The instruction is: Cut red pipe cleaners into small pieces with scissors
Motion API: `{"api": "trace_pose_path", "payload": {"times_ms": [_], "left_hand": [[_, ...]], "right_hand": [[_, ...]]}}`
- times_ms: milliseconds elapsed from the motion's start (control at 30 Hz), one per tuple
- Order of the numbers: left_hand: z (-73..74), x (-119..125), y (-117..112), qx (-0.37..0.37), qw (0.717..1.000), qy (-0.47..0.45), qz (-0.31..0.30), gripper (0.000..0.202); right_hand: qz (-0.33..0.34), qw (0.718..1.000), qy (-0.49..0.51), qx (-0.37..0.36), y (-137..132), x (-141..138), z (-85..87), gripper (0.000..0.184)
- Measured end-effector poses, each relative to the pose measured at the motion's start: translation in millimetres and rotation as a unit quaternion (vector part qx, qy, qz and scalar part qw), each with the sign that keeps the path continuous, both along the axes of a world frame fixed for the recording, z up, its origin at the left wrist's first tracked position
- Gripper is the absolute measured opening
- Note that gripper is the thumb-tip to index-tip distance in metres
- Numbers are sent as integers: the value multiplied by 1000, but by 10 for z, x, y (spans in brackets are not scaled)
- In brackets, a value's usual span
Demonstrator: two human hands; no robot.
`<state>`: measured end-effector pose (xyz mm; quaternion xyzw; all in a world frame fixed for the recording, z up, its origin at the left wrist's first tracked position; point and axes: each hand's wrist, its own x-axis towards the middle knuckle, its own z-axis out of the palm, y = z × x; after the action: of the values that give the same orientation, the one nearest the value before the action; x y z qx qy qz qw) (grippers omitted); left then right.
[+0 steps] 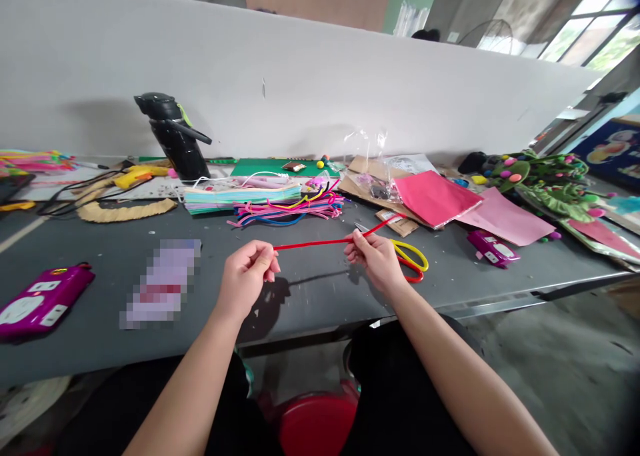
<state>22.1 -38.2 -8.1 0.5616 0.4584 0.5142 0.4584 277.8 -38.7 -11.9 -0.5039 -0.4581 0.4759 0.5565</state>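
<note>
A thin red pipe cleaner (313,244) is stretched nearly level above the grey table. My left hand (249,273) pinches its left end between thumb and fingers. Farther along it, my right hand (373,256) grips the pipe cleaner, and a free length slants up to the right beyond the fingers. Behind my right hand lies a pair of scissors (420,255) with yellow and red handles; the hand covers part of them. A bundle of pink, blue and yellow pipe cleaners (290,209) rests just beyond my hands.
A black bottle (177,139) stands by the white partition (300,76). Striped pastel paper strips (215,199) lie before it. Red paper (435,197) and pink paper (510,219) are at right, near a purple pouch (493,248). Another purple pouch (45,301) sits at left.
</note>
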Motion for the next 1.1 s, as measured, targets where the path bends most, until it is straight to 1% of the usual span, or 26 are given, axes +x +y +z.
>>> {"api": "trace_pose_path", "payload": {"times_ms": [33,67,133,167,200,267,333,367,400,467,567,667,733,833,900,967,1033,1100], "left_hand": [[0,-11,5,-3,1000,-29,4,16],[1,-23,7,-6,999,-52,6,16],[5,-44,5,-5,997,-72,5,16],[9,-52,1,-2,998,-61,4,16],[12,-59,-6,3,999,-34,1,17],[19,-65,-26,16,998,61,-2,18],[31,-59,-56,32,985,168,-6,18],[39,-52,-72,36,979,199,-8,18],[50,-45,-87,41,978,205,-7,19],[72,-33,-107,54,987,152,2,19],[89,-37,-103,75,997,13,24,16],[62,-59,-73,56,995,-76,14,14],[33,-71,-53,44,994,-101,3,14],[5,-80,-36,55,991,-124,11,13],[4,-84,-35,64,989,-133,19,12],[17,-86,-45,64,989,-136,13,11],[38,-92,-65,57,988,-146,0,10],[65,-105,-87,39,985,-163,-36,9]], "right_hand": [[-13,997,-75,16,-8,-7,-12,45],[-27,988,-149,33,-16,-8,-23,47],[-52,959,-270,63,-25,6,-34,49],[-64,945,-311,75,-26,22,-35,50],[-74,934,-341,83,-26,44,-33,50],[-90,918,-375,89,-18,96,-25,51],[-102,907,-398,95,-2,151,-20,52],[-107,900,-410,101,10,177,-21,52],[-111,893,-422,108,25,202,-24,52],[-119,881,-441,120,58,245,-36,54],[-123,875,-452,121,107,287,-60,55],[-128,874,-454,119,134,309,-86,54],[-134,872,-455,118,143,324,-101,53],[-146,871,-455,114,155,358,-116,48],[-149,872,-454,111,163,379,-120,44],[-145,874,-451,111,170,391,-117,41],[-142,877,-445,110,175,402,-108,41],[-141,885,-432,102,177,425,-92,44]]}}
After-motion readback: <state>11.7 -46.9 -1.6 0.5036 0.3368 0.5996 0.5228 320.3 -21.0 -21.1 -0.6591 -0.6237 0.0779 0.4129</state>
